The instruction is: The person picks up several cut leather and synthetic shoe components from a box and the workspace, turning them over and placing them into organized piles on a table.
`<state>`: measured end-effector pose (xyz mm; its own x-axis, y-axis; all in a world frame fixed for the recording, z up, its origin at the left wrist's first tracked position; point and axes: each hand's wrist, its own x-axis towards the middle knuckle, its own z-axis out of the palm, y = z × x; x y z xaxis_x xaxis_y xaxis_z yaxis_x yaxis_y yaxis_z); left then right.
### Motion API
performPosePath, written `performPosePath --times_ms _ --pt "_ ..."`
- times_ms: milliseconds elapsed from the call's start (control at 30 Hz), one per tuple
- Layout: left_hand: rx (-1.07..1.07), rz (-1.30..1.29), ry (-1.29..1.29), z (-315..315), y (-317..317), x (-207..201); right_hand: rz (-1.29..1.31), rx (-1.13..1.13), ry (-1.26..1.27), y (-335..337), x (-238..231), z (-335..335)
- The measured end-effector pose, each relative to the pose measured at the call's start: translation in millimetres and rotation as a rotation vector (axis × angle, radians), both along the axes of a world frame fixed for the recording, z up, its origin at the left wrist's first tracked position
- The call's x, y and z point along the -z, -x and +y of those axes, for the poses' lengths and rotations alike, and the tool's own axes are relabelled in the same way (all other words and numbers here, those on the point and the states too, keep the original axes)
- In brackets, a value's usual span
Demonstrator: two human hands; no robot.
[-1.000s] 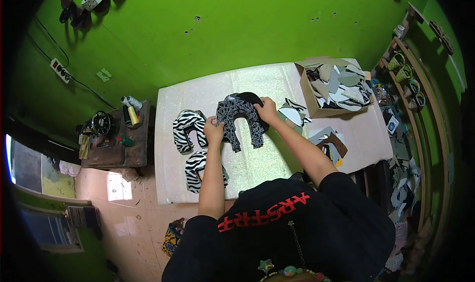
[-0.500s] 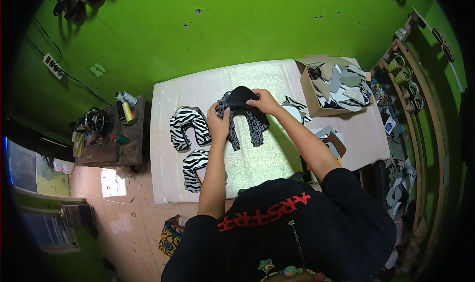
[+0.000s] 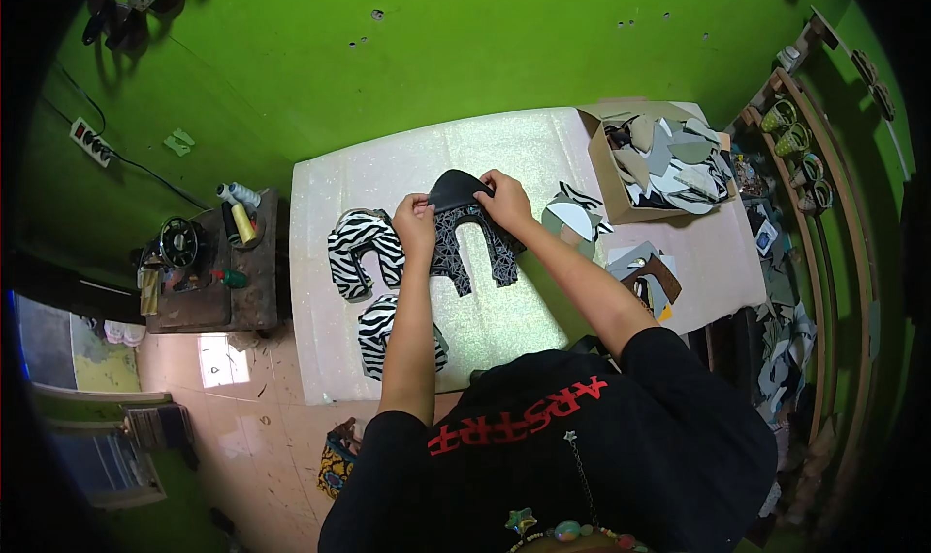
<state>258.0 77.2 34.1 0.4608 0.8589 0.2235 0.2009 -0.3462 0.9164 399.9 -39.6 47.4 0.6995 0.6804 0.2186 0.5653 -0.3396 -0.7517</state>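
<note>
Both of my hands are at a smooth black piece with a rounded top, like a toe-cap cut-out. My left hand pinches its lower left edge. On the other side, my right hand grips the right edge between thumb and fingers. The black piece covers the curved top of a U-shaped dark grey and black patterned piece, which looks like a shoe upper and lies on the table. Left of it sits a stack of zebra-striped U-shaped pieces. A second zebra-striped stack is nearer me, partly hidden by my left forearm.
The pale glittery table stands against a green wall. At its back right is a cardboard box of scraps. Loose scraps and grey and brown cut-outs lie right of my arm. A sewing machine stands at left.
The black piece has turned and come down flatter over the patterned upper's curved end. My left hand has shifted from the patterned piece's left side to the black piece's edge.
</note>
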Motion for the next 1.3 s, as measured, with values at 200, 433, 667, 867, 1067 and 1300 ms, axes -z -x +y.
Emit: performPosePath --times_ms 200,433,667,867,1067,1300 --pt "-0.087 0.186 -0.449 -11.4 -5.8 6.6 -0.149 0.192 0.171 13.5 -1.8 2.2" --pt "-0.138 0.433 -0.450 -41.8 -5.7 -16.4 -0.098 0.195 0.010 14.3 -0.1 -27.7" --pt "0.028 0.293 -0.449 -122.0 -19.4 -21.9 -0.111 0.412 -0.046 -3.7 37.5 -150.9" --pt "0.482 0.300 -0.458 -200.3 -41.5 1.9 -0.038 0.677 0.096 -28.2 50.0 -266.8" --pt "0.754 0.403 -0.377 -264.6 -64.6 8.6 0.123 0.778 0.369 -41.0 37.1 -330.7" --pt "0.770 0.516 -0.431 -319.9 -109.0 18.9 0.182 0.770 0.575 -59.1 40.9 -360.2"
